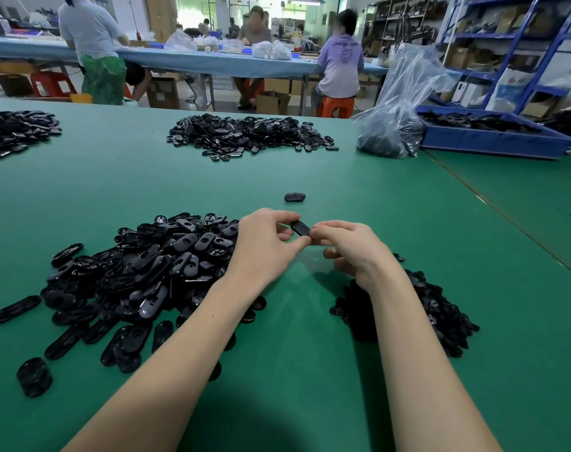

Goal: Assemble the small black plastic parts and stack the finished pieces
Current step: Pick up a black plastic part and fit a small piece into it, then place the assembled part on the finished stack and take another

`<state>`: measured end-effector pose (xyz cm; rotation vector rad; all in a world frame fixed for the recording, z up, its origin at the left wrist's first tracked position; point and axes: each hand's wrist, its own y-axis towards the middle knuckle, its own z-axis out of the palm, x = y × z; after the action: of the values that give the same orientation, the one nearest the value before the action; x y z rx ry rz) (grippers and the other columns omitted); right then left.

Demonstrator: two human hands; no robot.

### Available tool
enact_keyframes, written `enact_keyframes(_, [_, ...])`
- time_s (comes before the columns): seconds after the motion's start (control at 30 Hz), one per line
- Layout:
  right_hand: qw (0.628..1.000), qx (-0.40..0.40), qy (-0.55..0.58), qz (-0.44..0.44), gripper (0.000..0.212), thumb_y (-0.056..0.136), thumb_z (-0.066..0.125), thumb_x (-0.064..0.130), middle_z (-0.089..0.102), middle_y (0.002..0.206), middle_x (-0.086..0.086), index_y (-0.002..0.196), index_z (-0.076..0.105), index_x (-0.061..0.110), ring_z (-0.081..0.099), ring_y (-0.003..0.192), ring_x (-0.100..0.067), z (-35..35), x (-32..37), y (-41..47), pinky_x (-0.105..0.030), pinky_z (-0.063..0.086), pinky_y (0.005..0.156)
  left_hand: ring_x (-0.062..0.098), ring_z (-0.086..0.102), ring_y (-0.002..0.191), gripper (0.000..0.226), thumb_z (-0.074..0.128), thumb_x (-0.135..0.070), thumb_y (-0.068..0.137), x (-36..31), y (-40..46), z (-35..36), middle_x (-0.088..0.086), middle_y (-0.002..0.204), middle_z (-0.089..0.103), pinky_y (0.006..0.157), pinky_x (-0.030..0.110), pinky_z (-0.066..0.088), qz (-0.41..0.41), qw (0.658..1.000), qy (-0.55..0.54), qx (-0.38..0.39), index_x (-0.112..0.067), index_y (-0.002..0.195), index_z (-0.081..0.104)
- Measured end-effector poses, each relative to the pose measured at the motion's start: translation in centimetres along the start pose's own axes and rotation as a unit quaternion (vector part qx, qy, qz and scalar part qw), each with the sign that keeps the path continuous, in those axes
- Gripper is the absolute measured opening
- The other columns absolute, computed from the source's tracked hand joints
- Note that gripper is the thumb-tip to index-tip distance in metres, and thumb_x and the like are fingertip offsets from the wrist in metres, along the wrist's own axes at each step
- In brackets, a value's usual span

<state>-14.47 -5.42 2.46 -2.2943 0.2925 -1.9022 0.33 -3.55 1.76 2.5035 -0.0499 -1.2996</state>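
Note:
Between both hands I hold one small black oval plastic part (300,227) just above the green table (179,184). My left hand (264,243) pinches its left end with thumb and fingertips. My right hand (346,246) pinches its right end. A large heap of black oval shells (140,272) lies under and left of my left forearm. A smaller heap of little black pieces (437,308) sits to the right of my right forearm. One lone black piece (294,197) lies on the table just beyond my hands.
Two more heaps of black parts lie further back, one at the centre (251,133) and one at the far left (13,130). A clear plastic bag of parts (395,125) and a blue bin (492,138) stand at the back right. People sit at a blue table behind.

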Motion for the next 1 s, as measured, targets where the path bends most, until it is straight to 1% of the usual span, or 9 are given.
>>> enact_keyframes(0.1, [1.0,0.001,-0.003,0.003,0.004,0.086,0.074,0.018,0.071,0.066,0.012,0.083,0.074,0.021,0.05,0.059,-0.009,0.0,-0.2,0.2,-0.015,0.033,0.043,0.008,0.07,0.084,0.037,0.085,-0.024,0.077,-0.1,0.2,-0.1,-0.003,0.098,0.074,0.087,0.028,0.057,0.037,0.999,0.031,0.007,-0.02,0.113,0.076])
enact_keyframes(0.2, [1.0,-0.013,-0.005,-0.005,0.004,0.084,0.074,0.019,0.07,0.078,0.005,0.081,0.074,0.022,0.05,0.058,-0.008,-0.1,-0.4,0.3,-0.017,0.034,0.045,0.009,0.068,0.078,0.02,0.083,-0.024,0.077,0.1,0.4,0.2,-0.011,0.09,0.074,0.081,0.029,0.058,0.07,0.996,0.049,0.008,-0.024,0.097,0.077])
enact_keyframes(0.27, [1.0,-0.014,0.011,-0.01,0.001,0.085,0.074,0.021,0.072,0.08,0.005,0.086,0.075,0.021,0.051,0.056,-0.007,-0.2,-0.5,0.4,-0.018,0.035,0.046,0.009,0.066,0.075,0.014,0.081,-0.026,0.078,0.3,0.8,0.5,-0.014,0.086,0.072,0.078,0.032,0.057,0.09,0.993,0.073,0.008,-0.026,0.09,0.075])
enact_keyframes(0.33, [0.999,0.001,0.044,-0.009,0.01,0.088,0.074,0.025,0.077,0.081,0.007,0.097,0.073,0.02,0.054,0.053,-0.005,-0.4,-0.5,0.5,-0.018,0.038,0.047,0.007,0.065,0.073,0.014,0.078,-0.029,0.076,0.4,1.7,0.9,-0.015,0.085,0.071,0.076,0.032,0.056,0.105,0.989,0.103,0.014,-0.028,0.088,0.071])
enact_keyframes(0.4, [0.997,0.02,0.072,-0.009,0.02,0.091,0.073,0.033,0.079,0.082,0.009,0.107,0.069,0.022,0.059,0.052,-0.004,-0.6,-0.3,0.6,-0.017,0.043,0.048,0.009,0.066,0.076,0.017,0.077,-0.034,0.075,0.5,3.4,1.1,-0.016,0.091,0.072,0.077,0.03,0.055,0.099,0.985,0.14,0.026,-0.029,0.089,0.07])
enact_keyframes(0.57, [0.991,0.055,0.118,-0.012,0.023,0.093,0.071,0.037,0.08,0.093,0.008,0.111,0.067,0.023,0.059,0.052,-0.005,-1.5,-0.1,0.7,-0.016,0.044,0.045,0.014,0.064,0.108,0.014,0.071,-0.033,0.078,0.9,9.1,1.4,-0.016,0.114,0.071,0.086,0.03,0.051,0.047,0.961,0.254,0.098,-0.03,0.092,0.071])
enact_keyframes(0.7, [0.991,0.059,0.119,-0.003,0.02,0.094,0.07,0.037,0.08,0.094,0.007,0.108,0.068,0.023,0.055,0.052,-0.005,-1.9,-0.3,0.8,-0.015,0.04,0.043,0.022,0.064,0.107,0.019,0.068,-0.034,0.081,1.8,11.2,1.9,-0.007,0.111,0.072,0.091,0.033,0.052,0.029,0.944,0.308,0.117,-0.029,0.099,0.073])
enact_keyframes(0.8, [0.991,0.064,0.117,0.001,0.02,0.094,0.07,0.036,0.08,0.094,0.006,0.108,0.069,0.022,0.054,0.052,-0.006,-2.1,-0.3,0.8,-0.016,0.038,0.043,0.024,0.064,0.106,0.022,0.066,-0.032,0.084,2.3,12.1,2.1,-0.005,0.113,0.071,0.085,0.031,0.05,0.033,0.938,0.323,0.122,-0.031,0.105,0.074])
enact_keyframes(1.0, [0.992,0.061,0.106,0.003,0.02,0.094,0.071,0.034,0.08,0.09,0.006,0.11,0.071,0.022,0.049,0.052,-0.007,-1.9,-0.3,0.7,-0.016,0.034,0.042,0.027,0.062,0.111,0.027,0.063,-0.027,0.09,2.8,13.1,2.1,-0.001,0.123,0.069,0.088,0.033,0.05,0.015,0.943,0.313,0.114,-0.036,0.113,0.073])
